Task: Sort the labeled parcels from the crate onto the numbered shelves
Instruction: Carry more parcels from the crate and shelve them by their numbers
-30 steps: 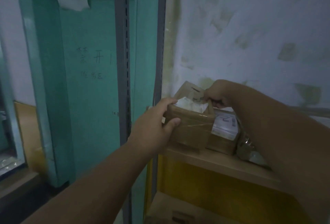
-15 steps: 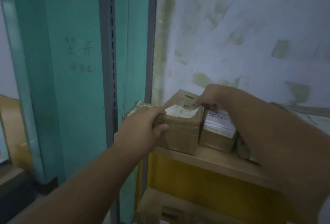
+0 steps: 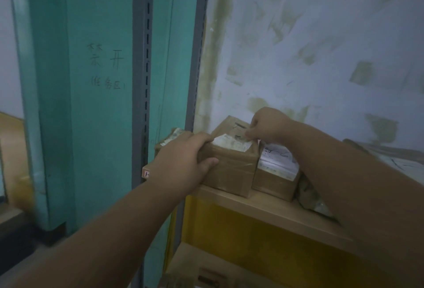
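Note:
A brown cardboard parcel (image 3: 231,168) with a white label on top stands on the wooden shelf (image 3: 263,205). My left hand (image 3: 183,161) grips its left front corner, thumb on the front face. My right hand (image 3: 268,124) pinches the parcel's top far edge near the label. To its right stands a second parcel (image 3: 275,173) with a handwritten white label, touching the first. A third parcel (image 3: 169,138) lies behind my left hand, mostly hidden. A small number tag (image 3: 146,174) sticks to the shelf's left end.
A grey slotted upright (image 3: 144,81) frames the shelf on the left, beside a teal door (image 3: 91,104) with handwriting. A crumpled bag (image 3: 312,198) lies on the shelf at right. A lower shelf (image 3: 206,269) holds more cardboard. Stained white wall stands behind.
The parcel has come down from a tilted, lifted pose and now sits flat on the shelf against the second parcel. Both hands stay on it.

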The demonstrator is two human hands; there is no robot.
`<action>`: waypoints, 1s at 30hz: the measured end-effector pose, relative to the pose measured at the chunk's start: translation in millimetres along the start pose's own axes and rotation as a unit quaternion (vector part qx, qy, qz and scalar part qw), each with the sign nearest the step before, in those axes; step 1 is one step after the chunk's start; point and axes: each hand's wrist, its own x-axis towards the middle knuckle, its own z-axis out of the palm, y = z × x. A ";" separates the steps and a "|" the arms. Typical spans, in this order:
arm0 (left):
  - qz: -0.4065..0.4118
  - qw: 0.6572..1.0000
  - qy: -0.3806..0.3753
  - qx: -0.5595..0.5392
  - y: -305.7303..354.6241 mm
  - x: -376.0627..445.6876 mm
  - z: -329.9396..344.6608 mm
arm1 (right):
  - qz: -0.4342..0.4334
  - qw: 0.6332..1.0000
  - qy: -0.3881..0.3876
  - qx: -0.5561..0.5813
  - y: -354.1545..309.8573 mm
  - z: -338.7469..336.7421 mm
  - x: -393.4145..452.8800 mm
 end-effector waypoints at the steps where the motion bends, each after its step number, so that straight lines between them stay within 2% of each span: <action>1: -0.003 1.000 0.011 -0.005 0.6 -2.1 -0.9 | -0.016 1.000 0.014 -0.012 -3.5 -1.5 -3.5; 4: -0.018 0.999 0.035 -0.027 -1.3 -10.1 -8.1 | -0.061 0.994 0.077 -0.041 -21.2 -9.1 -23.4; 7: -0.028 0.998 0.033 -0.053 -12.2 -21.0 -19.0 | -0.092 0.988 0.126 0.006 -49.4 -17.7 -59.9; 13: -0.012 0.996 0.056 -0.071 -67.6 -58.1 -70.4 | -0.154 0.970 0.172 0.078 -144.9 -10.9 -138.7; 16: -0.020 0.996 0.061 -0.060 -116.9 -90.6 -113.3 | -0.175 0.960 0.187 0.113 -211.5 3.4 -163.1; 21: -0.082 0.996 0.038 0.009 -217.7 -151.7 -201.5 | -0.232 0.932 0.199 0.196 -338.9 32.5 -176.5; 24: -0.130 0.990 0.029 0.036 -273.9 -181.3 -251.4 | -0.271 0.915 0.183 0.236 -412.2 52.6 -169.5; 30: -0.205 0.974 0.065 0.078 -391.5 -211.0 -313.4 | -0.347 0.885 0.148 0.273 -541.8 108.1 -129.9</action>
